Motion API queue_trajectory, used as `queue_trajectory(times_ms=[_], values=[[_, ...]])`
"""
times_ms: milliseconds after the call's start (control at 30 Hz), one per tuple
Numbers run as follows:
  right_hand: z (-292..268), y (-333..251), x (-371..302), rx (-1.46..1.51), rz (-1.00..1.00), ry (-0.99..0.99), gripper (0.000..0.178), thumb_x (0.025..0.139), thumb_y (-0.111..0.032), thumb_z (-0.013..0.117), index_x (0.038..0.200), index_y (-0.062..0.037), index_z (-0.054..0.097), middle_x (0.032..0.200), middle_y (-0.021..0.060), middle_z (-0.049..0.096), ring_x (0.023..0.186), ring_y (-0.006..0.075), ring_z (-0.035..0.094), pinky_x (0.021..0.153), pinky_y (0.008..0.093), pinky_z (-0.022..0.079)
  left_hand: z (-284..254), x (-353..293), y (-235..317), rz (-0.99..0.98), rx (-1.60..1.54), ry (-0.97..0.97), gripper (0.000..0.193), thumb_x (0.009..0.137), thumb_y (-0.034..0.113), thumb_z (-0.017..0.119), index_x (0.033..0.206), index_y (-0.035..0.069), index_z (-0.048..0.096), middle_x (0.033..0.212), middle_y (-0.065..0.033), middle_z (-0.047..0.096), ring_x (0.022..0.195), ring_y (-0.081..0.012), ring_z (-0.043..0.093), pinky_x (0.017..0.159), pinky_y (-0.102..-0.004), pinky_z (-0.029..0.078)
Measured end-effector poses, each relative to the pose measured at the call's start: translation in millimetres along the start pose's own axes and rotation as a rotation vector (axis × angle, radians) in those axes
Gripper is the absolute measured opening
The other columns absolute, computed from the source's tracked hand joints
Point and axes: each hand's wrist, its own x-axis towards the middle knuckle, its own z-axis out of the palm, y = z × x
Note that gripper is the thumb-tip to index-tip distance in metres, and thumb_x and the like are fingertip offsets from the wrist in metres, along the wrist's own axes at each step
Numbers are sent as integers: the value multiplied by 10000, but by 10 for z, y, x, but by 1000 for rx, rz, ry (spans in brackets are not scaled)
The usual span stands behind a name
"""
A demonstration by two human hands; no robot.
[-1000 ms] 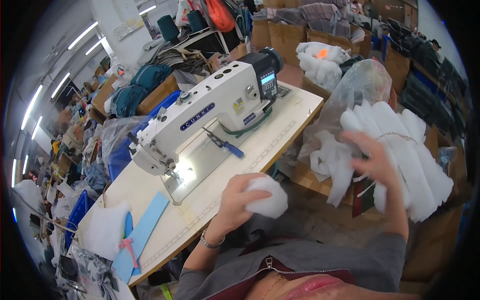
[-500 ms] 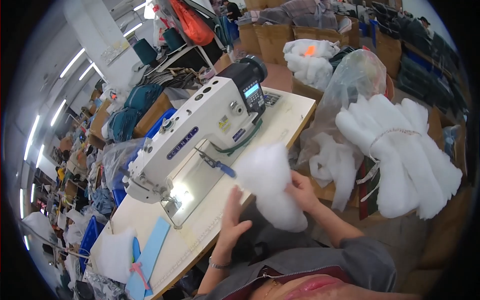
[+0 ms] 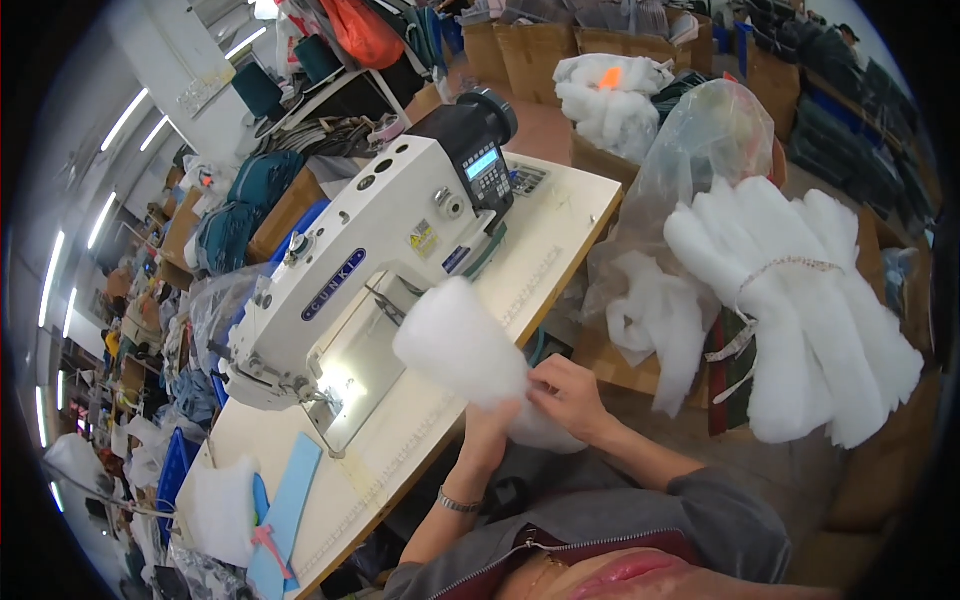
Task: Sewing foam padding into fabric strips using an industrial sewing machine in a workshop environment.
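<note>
A folded piece of fluffy white wadding is held up in front of me, over the near edge of the sewing table. My left hand grips its lower part from the left, most of its fingers hidden by the wadding. With fingertips pinched together, my right hand holds its right edge. A loose end of the wadding hangs below both hands. Behind it stands a white sewing machine, its lamp lit near the needle. Thread snips lie on the machine bed, their handles covered by the wadding.
On the table's left end lie a white wadding sheet, a light blue strip and a pink tool. To my right are a tied bundle of white wadding, a clear plastic bag and cardboard boxes.
My left hand, open and apart from the wadding before, has come onto it. The wadding has moved left and now covers the snips' blue handles. My right hand has moved left with it.
</note>
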Motion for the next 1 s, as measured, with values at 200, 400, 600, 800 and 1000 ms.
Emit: queue_trajectory(times_ms=[200,400,600,800,1000], values=[[-6,58,43,327,186,-75,96,752,-60,632,795,24,611,748,60,559,670,127,531,597,236,421,-155,34,-6,-16,47,-93,528,691,127,666,1160,-20,475,1108,-85,544,1019,-195,517,883,-330,406],[18,115,36,365,371,-9,84,779,-55,620,817,19,632,779,27,585,737,89,529,663,219,420,-165,63,-38,-62,-5,89,473,726,33,659,1154,-24,465,1064,-95,568,967,-200,554,849,-332,442],[138,201,8,510,392,11,75,780,-33,625,842,10,628,789,7,576,754,73,521,705,204,403,-211,36,-107,-140,-129,82,493,751,67,655,1186,-23,440,1115,-109,540,1031,-202,514,895,-335,405],[68,312,26,651,541,136,82,829,-56,575,895,-21,611,863,12,599,745,85,537,716,202,419,-341,-42,-125,-122,-216,186,504,763,99,655,1199,-16,429,1138,-103,520,1039,-202,502,898,-333,397],[-666,471,132,834,582,409,110,894,-151,491,916,-58,546,794,13,575,638,94,506,555,227,419,-672,-279,-230,-148,-268,231,554,725,98,664,1209,-16,419,1123,-110,524,1017,-209,516,870,-336,423]])
